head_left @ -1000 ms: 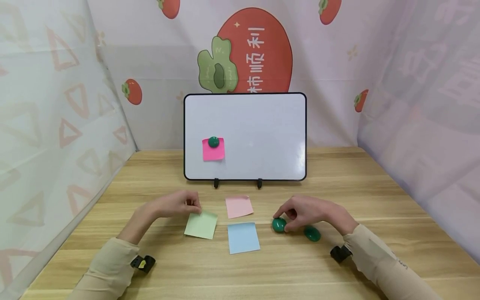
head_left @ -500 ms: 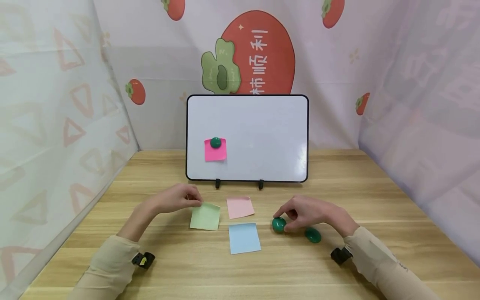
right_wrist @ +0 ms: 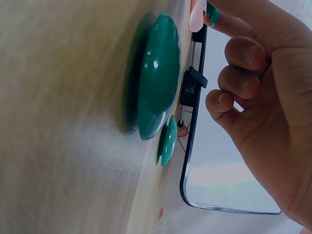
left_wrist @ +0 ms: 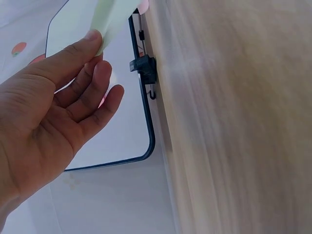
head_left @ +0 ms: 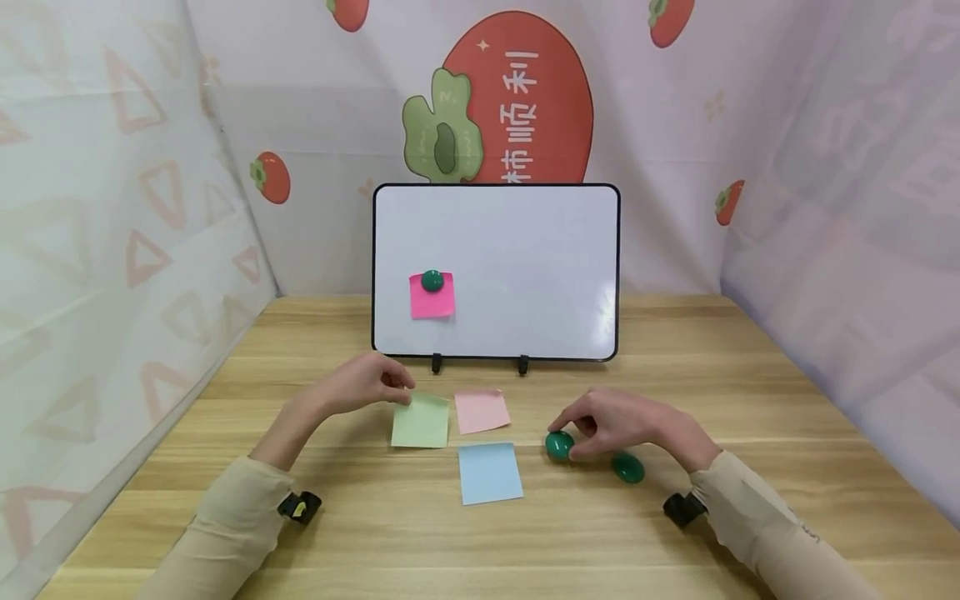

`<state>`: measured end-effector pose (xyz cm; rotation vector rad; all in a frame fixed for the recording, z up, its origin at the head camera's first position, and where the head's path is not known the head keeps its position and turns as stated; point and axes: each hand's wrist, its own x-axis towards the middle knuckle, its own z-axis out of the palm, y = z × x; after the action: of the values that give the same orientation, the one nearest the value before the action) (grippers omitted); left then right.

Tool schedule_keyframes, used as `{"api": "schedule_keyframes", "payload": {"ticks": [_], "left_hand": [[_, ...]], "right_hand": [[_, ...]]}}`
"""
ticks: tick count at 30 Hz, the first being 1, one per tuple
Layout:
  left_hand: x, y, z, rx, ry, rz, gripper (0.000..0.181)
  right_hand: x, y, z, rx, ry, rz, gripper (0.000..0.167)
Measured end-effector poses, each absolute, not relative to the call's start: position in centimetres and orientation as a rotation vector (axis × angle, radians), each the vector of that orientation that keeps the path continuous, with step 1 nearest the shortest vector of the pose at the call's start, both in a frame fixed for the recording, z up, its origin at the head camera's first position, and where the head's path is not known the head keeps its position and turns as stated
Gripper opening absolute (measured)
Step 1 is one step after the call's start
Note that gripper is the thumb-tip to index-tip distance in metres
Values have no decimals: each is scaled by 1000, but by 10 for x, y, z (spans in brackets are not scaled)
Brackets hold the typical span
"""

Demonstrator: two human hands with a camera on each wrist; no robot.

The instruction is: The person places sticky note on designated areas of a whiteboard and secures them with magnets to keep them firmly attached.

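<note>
Head view: below centre, the left hand (head_left: 363,386) pinches the green note (head_left: 421,423); farther right, the right hand (head_left: 618,419) pinches a magnet (head_left: 558,446). Picking up seems the step; next likely calls for raising both to the whiteboard (head_left: 525,267).

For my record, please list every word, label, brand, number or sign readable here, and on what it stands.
"柿顺利", sideways, on the large red fruit print.
Mark on right sleeve: too small to read.
Yellow patch on left wrist device: too small to read.
Pale shapes on right-hand curtain: too blurred.
</note>
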<state>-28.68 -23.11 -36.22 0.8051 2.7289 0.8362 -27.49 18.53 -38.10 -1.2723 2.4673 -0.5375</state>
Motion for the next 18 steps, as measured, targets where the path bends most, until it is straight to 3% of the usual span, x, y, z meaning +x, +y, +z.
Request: {"api": "schedule_keyframes", "payload": {"ticks": [5, 18], "left_hand": [[-291, -225, -360, 863, 2782, 843, 4], [-302, -208, -355, 968, 2925, 1079, 9]], "right_hand": [[-275, 186, -380, -1274, 2468, -535, 34], [-275, 185, -380, -1264, 2461, -529, 36]]}}
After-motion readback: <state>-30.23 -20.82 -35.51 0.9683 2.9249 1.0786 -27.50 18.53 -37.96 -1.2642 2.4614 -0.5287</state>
